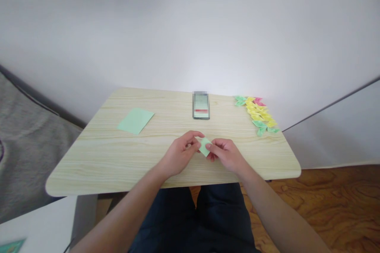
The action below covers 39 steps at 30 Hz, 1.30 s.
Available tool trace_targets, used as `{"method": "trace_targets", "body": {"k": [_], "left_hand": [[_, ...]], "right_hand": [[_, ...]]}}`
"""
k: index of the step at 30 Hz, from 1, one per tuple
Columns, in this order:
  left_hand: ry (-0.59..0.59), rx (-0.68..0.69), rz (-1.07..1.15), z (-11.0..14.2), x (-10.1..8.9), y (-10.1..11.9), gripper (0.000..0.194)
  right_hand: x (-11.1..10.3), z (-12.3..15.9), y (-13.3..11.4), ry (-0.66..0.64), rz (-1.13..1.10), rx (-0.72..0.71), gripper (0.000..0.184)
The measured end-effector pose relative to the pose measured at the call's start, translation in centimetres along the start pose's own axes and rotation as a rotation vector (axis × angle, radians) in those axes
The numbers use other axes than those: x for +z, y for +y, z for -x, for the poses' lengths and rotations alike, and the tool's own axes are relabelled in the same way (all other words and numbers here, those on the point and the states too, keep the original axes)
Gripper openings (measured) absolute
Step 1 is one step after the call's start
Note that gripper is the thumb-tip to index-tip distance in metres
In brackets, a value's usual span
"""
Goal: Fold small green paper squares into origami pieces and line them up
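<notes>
A small folded piece of light green paper (204,147) is held between my two hands, above the front middle of the table. My left hand (185,150) pinches its left edge between thumb and fingers. On the other side, my right hand (222,151) grips it with the thumb on top and the fingers curled beneath. Flat on the table to the left lies a stack or sheet of green paper (136,120); which of the two I cannot tell.
A phone (201,105) lies near the back middle of the pale wooden table (107,158). Several folded paper pieces in yellow (258,111), green and pink sit at the back right. A white wall (190,31) rises behind. Grey fabric (32,146) hangs at the left.
</notes>
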<state>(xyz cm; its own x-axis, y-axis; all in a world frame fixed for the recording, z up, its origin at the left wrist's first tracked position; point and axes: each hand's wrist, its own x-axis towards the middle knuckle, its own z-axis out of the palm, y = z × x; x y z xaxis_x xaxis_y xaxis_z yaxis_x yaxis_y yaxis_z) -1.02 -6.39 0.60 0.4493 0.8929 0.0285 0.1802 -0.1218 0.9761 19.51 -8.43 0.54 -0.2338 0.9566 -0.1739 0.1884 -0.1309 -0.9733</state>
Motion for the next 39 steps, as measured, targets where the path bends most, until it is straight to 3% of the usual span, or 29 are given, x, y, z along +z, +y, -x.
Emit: {"method": "trace_targets", "body": {"k": [3,8,14,17,25,31,39], "left_hand": [[0.086,0.003,-0.146,1.4,0.7,-0.8,0.023],[0.153,0.072,-0.465,2.0,1.0,-1.1,0.017],[0.165,0.100,-0.762,2.3,1.6,-1.1,0.019],[0.182,0.118,-0.865,2.5,1.8,-1.0,0.018],[0.077,0.170,-0.845,3.5,0.8,-0.9,0.036],[0.056,0.218,-0.842,3.7,0.4,-1.7,0.028],[0.133,0.294,-0.775,3.8,0.4,-2.4,0.018]], "right_hand": [[0.7,0.8,0.1,0.056,0.199,-0.016,0.042],[1.6,1.0,1.1,0.248,0.426,-0.111,0.014],[2.0,1.5,2.4,0.361,0.687,-0.314,0.008],[1.8,1.7,2.8,0.338,0.768,-0.421,0.010],[1.2,2.1,2.8,0.243,0.791,-0.480,0.022],[0.9,2.3,2.4,0.143,0.786,-0.533,0.024],[0.6,2.2,2.5,0.095,0.798,-0.547,0.020]]}}
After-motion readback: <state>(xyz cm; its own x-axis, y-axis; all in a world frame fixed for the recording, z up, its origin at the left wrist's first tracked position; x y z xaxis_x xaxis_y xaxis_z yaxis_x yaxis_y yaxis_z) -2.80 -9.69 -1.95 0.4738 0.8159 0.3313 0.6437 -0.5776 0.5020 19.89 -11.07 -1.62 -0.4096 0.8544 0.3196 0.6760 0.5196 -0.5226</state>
